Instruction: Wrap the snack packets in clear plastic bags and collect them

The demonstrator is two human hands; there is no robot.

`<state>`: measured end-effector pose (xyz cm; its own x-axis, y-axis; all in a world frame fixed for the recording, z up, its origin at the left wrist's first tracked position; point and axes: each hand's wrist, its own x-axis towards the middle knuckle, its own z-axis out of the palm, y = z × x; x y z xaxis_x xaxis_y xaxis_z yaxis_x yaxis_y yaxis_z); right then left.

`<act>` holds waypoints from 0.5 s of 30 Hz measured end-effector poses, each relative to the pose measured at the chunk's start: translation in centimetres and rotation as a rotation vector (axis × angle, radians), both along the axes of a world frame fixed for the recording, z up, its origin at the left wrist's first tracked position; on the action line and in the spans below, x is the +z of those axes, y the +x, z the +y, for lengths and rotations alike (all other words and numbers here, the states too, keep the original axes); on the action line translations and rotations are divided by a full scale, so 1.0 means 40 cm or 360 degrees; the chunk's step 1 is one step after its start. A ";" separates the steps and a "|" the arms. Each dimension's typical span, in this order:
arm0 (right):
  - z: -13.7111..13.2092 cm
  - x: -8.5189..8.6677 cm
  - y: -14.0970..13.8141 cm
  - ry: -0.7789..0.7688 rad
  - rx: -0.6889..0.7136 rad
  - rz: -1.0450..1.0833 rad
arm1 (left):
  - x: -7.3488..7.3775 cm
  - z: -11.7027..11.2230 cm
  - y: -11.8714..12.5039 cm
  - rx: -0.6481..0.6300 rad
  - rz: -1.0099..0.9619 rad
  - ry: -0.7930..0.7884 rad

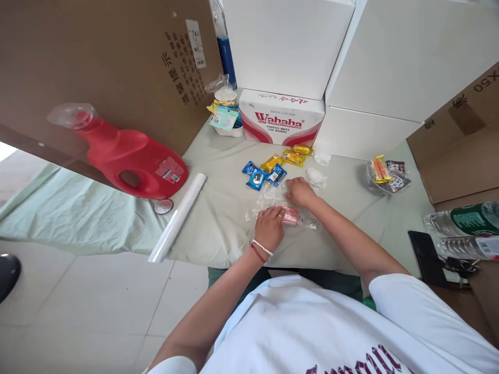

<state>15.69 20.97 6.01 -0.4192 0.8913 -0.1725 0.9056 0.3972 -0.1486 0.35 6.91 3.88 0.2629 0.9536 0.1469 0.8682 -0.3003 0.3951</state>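
Note:
My left hand [268, 227] has its fingers curled over a pink packet [290, 215] that lies on crumpled clear plastic film [268, 193]. My right hand [300, 192] is just beyond it, with bent fingers gripping the film's far right part; its fingertips are partly hidden. Several small blue wrapped snacks [257, 178] lie behind the film, with yellow wrapped snacks [294, 157] past them. Two white film-wrapped bundles, one nearer [316, 177] and one farther [322, 158], rest to the right of these snacks.
A white film roll [177, 218] and a red jug [134, 161] lie at left. A Wahaha carton [281, 118] stands behind, beside a tub of packets [226, 122]. At right are a clear bowl of snacks [384, 176], water bottles [470, 219] and a black phone-like object [427, 258].

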 end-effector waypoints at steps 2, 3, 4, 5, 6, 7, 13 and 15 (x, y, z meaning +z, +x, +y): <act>0.018 -0.011 -0.019 -0.0041 -0.0027 -0.0061 | -0.021 0.012 0.001 -0.0037 0.0062 -0.0041; 0.022 -0.012 -0.026 -0.0070 -0.0040 -0.0064 | -0.031 0.011 -0.001 -0.0043 0.0084 -0.0049; 0.021 -0.009 -0.030 -0.0106 -0.0043 -0.0059 | -0.040 0.009 -0.003 -0.0044 0.0099 -0.0052; 0.017 -0.002 -0.033 -0.0149 -0.0035 -0.0049 | -0.048 0.005 -0.004 -0.0044 0.0108 -0.0051; 0.009 0.008 -0.034 -0.0189 -0.0003 -0.0025 | -0.053 0.001 -0.005 -0.0047 0.0109 -0.0049; -0.004 0.020 -0.033 -0.0218 0.0053 0.0012 | -0.057 -0.003 -0.006 -0.0051 0.0103 -0.0044; -0.158 0.067 -0.004 -0.0257 0.0561 0.0115 | -0.064 -0.016 -0.014 0.0024 0.0007 -0.0023; -0.208 0.052 0.010 -0.0225 0.0563 0.0085 | -0.071 -0.022 -0.031 -0.0012 -0.0095 -0.0026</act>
<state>16.10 12.65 8.09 -0.7086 0.6588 -0.2527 0.7056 0.6563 -0.2674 -0.90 6.04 1.04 0.2614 0.9540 0.1468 0.8406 -0.2997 0.4511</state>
